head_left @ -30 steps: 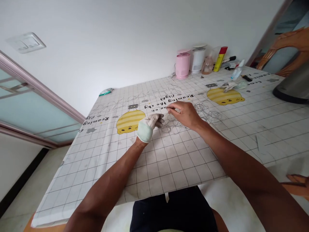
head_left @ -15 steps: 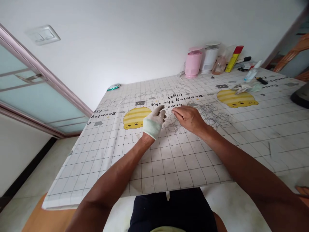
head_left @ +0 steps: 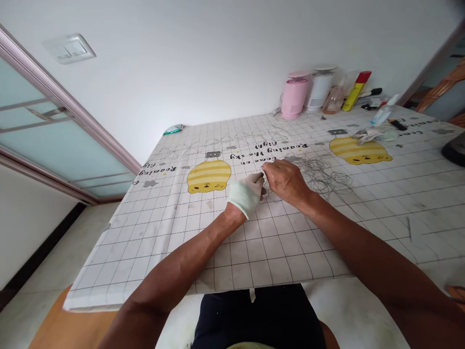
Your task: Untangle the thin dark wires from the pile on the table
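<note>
Thread (head_left: 323, 177), thin and grey, lies in a loose, looping tangle on the gridded tablecloth (head_left: 254, 249), just beyond and to the right of our right hand (head_left: 285, 179). More fine strands (head_left: 232, 138) trail across the cloth farther back, toward the wall (head_left: 203, 63).

We have both hands close together over the cloth, near the middle of the table. Our left hand (head_left: 247, 190) wears a white glove with a pale green cuff (head_left: 240, 198); its fingers bend toward the right hand, their tips partly hidden, so we cannot tell whether they pinch anything. Our right hand is bare, its fingers curled inward toward the thumb right beside the gloved fingertips. We cannot tell whether those tips meet or grip a strand, since anything that fine is too small to make out.

To our left a yellow printed bear (head_left: 209, 175) shows on the cloth, and another lies past the tangle, partly under a crumpled pale cloth item (head_left: 370, 134). Along the wall we see a pink cylindrical device (head_left: 294, 99), a white one (head_left: 320, 92) next to it, a pinkish see-through bottle (head_left: 333, 100) and a tilted yellow can (head_left: 353, 98) with a red cap. Nearer us stands a clear bottle (head_left: 382, 115), leaning in our view. At the far left corner rests a green and white packet (head_left: 174, 129).
</note>
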`<action>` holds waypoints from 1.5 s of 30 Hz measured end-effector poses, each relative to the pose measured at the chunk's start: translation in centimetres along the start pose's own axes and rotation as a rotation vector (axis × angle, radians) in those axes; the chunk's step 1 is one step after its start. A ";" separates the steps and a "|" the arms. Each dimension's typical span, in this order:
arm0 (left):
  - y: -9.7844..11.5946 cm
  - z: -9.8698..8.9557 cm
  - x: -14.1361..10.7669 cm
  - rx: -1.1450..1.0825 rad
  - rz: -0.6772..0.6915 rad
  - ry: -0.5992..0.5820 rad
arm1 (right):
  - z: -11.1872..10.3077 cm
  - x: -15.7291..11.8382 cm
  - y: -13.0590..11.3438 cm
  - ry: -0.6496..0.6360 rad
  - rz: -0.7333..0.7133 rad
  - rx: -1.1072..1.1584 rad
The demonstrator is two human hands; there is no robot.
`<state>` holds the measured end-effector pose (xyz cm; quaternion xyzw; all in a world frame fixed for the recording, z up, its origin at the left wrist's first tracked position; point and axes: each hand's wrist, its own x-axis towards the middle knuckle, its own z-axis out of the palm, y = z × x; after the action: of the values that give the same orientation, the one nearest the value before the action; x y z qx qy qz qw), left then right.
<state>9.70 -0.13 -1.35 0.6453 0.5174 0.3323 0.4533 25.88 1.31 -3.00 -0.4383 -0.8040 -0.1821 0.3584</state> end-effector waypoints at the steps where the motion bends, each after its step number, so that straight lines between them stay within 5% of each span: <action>1: 0.1 0.0 -0.1 -0.001 -0.006 -0.003 | -0.1 0.1 0.2 -0.021 -0.004 0.025; 13: 0.4 -0.8 0.3 -0.168 -0.095 0.154 | -2.7 0.7 2.3 0.031 0.372 0.523; 20: -0.1 -1.1 0.7 -0.227 -0.076 0.184 | -1.9 0.4 1.8 -0.099 0.240 0.464; 31: -0.5 -1.1 0.9 -0.282 -0.087 0.162 | -1.1 -0.1 2.1 -0.099 -0.011 0.335; 45: -0.9 -2.3 2.0 -0.253 -0.005 0.202 | -1.3 -0.1 1.7 -0.100 0.047 0.380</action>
<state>7.82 2.44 -1.38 0.5450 0.5157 0.4570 0.4776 27.80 1.42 -2.23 -0.3900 -0.8301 0.0034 0.3986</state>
